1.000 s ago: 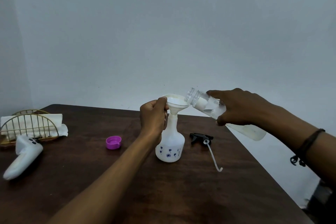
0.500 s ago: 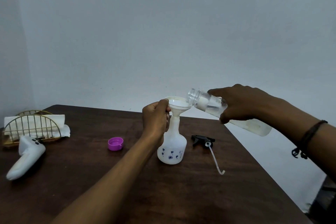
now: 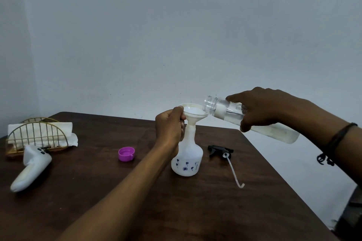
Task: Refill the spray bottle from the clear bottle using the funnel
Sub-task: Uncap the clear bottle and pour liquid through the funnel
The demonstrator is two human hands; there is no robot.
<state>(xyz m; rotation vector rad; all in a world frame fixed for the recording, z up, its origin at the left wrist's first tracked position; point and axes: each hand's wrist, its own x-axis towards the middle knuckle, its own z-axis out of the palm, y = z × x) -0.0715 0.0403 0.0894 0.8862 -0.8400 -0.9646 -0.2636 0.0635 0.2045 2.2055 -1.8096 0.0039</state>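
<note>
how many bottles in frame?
2. The spray bottle stands on the table with the funnel in its neck; the clear bottle is tilted in the right hand at the funnel's rim.

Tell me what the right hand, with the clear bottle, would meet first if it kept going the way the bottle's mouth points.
Probably the funnel: the right hand aims the clear bottle left, mouth at the funnel's rim. Beyond that is the left hand. Depth is uncertain.

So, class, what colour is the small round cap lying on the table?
Purple plastic cap, head view.
</note>
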